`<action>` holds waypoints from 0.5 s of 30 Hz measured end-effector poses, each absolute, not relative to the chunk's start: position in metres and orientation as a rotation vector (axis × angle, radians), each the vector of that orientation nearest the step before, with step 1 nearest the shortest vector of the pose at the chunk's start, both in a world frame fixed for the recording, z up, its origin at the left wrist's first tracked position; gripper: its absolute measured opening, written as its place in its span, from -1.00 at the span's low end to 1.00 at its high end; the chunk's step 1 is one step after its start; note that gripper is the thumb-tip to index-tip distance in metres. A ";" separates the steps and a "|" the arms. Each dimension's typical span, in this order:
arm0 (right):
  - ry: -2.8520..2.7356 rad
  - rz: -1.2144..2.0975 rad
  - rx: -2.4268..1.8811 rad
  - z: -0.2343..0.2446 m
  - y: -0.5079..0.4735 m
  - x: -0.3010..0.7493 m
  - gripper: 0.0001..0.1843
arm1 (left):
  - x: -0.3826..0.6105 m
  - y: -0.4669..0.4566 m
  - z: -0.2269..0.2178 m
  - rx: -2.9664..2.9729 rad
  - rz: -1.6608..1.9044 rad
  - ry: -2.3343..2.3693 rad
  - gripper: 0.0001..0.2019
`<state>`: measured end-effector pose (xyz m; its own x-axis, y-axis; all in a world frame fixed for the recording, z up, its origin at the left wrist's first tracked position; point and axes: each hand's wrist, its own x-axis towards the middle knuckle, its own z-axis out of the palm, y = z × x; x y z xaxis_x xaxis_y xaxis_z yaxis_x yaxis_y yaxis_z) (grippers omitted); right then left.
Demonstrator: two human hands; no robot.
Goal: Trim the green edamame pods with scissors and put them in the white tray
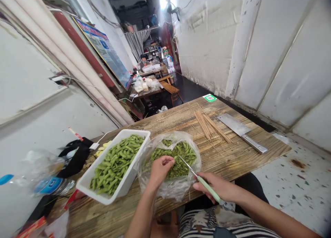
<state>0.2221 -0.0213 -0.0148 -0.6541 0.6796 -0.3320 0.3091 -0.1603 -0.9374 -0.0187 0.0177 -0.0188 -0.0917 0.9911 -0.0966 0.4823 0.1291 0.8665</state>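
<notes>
A clear plastic bag (193,146) lies spread open in front of me, with green soybean pods (190,152) and small trimmed bits inside. Over it my left hand (161,169) is closed in a pinch on a green soybean pod (176,158), mostly hidden by the fingers. My right hand (216,186) grips scissors (204,184) with pale green handles. Their blades point up and left, the tips close to the pinched pod; whether the blades are apart I cannot tell. Left of the bag stands a white plastic tub (110,199) full of soybean pods (117,162).
On the wooden table (178,119) lie bamboo skewers (207,126), a cleaver (238,127) and a green QR code card (209,97). A plastic bottle (53,186) lies at the left. Farther back, a person (144,61) sits behind another cluttered table (148,91).
</notes>
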 end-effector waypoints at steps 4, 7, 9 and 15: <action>-1.854 1.854 -1.095 -0.006 -0.021 0.219 -0.52 | -0.007 0.005 -0.011 1.250 0.941 1.524 -0.70; -1.808 1.880 -1.066 -0.007 -0.022 0.218 -0.52 | -0.002 0.001 -0.010 1.096 0.967 1.453 -0.69; -1.749 1.917 -1.057 -0.010 -0.022 0.217 -0.51 | 0.000 0.000 -0.010 1.014 0.994 1.415 -0.68; -1.745 1.938 -1.049 -0.011 -0.022 0.217 -0.51 | 0.002 -0.001 -0.010 0.902 1.018 1.359 -0.65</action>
<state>0.2169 -0.0220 -0.0105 -0.6747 0.6747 -0.2992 0.2269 -0.1961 -0.9540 0.0015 -0.0014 -0.0097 -0.0487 0.9428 -0.3298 -0.0513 0.3274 0.9435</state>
